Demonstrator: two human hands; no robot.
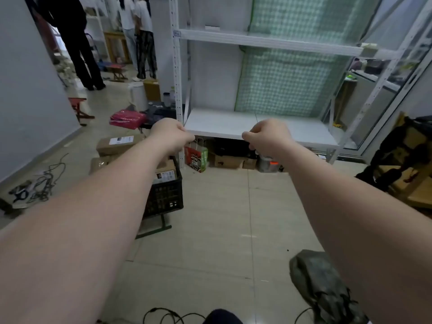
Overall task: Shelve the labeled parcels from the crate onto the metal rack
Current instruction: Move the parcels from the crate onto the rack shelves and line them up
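Stretching in from the bottom corners toward the middle of the frame, both bare forearms are pointing at the white metal rack [233, 122]. The left hand [171, 134] and right hand [266, 136] are hovering side by side in front of the front edge of its lower shelf, well apart from each other. Each hand is clenching into a fist with the fingers curled under, and neither is gripping anything that shows. The black plastic crate [167, 197] is sitting on a dark green metal frame [163, 226] on the tiled floor, below and left of centre, lower in the frame than the left hand and partly hiding behind the left forearm. A brown labeled parcel [166, 174] is poking up at the crate's top, just under the left wrist and clear of the hand. More cardboard boxes [118, 145], one showing a white label, are lying left of that forearm; whether they are resting in the crate cannot be told. A red paper bag [196, 157] is standing under the rack's lower shelf between the two hands, a green checked sheet [292, 78] is hanging behind the rack, people [77, 43] are standing in the upper left, and an olive bag [322, 284] is lying at the lower right.
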